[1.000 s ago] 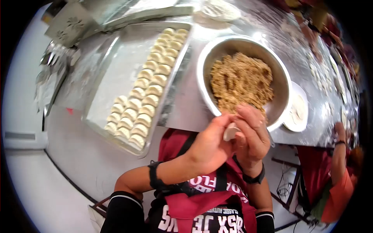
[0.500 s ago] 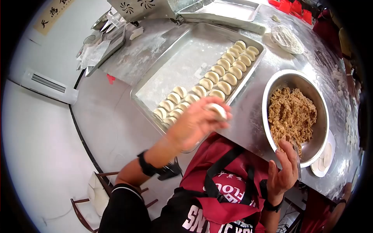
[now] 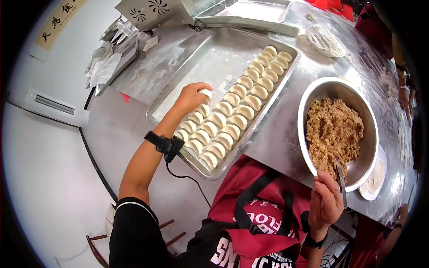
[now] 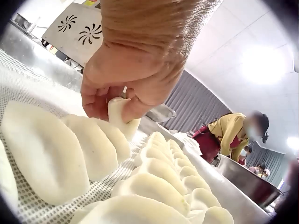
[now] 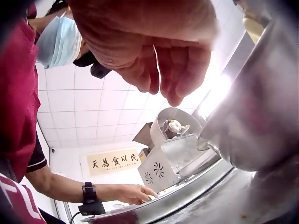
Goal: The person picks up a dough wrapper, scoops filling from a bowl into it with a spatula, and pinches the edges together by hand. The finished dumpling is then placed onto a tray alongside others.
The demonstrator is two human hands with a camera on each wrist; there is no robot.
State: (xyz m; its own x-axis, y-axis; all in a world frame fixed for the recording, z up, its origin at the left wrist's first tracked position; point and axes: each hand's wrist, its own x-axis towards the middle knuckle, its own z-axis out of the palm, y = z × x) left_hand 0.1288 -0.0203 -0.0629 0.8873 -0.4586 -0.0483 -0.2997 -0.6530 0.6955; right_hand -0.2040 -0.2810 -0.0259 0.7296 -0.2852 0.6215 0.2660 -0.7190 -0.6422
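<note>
**Dumpling set down on the tray beside the filling bowl**

While the left hand reaches out over the long metal tray, its fingertips pinch a folded dumpling and hold it at the near-left end of the rows; the left wrist view shows thumb and fingers closed round the dumpling's top, its lower edge touching or just above the tray's perforated mat, beside the neighbouring pieces. The tray holds the finished dumplings in three rows running along its right half, from the far corner to the near corner; the left half of the tray is bare and floured.

To the right of the tray stands a round steel bowl, holding a heap of brown minced filling. The right hand is at the near rim of that bowl, well apart from the tray, fingers loosely curled, with a thin metal spatula leaning beside them against the bowl's inner wall; whether the fingers actually grip it I cannot tell. In the right wrist view the fingers hang bent and close together, holding nothing visible.

Behind the bowl on the right, a small plate carries round dough wrappers. Beyond the tray's far end lies a mound of flour and a second, shallower tray.
</note>
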